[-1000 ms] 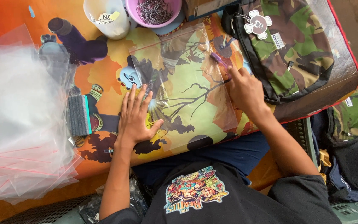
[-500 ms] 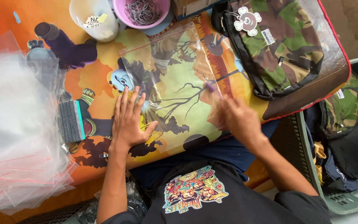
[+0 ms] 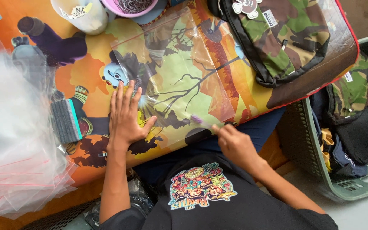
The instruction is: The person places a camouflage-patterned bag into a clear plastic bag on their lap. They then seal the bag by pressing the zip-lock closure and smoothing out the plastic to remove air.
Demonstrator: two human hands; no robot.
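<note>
Head view, looking down: clear plastic bag (image 3: pixel 179 81) lying flat on a colourful cartoon table (image 3: pixel 86 76), pinned by left hand (image 3: pixel 126 117), fingers spread and flat, keeping it from sliding. Right hand (image 3: pixel 235 142) pinching a purple marker (image 3: pixel 200 121) at the near edge. Stack of bags (image 3: pixel 13 140) well left; camouflage backpack (image 3: pixel 286 38) upper right.
</note>
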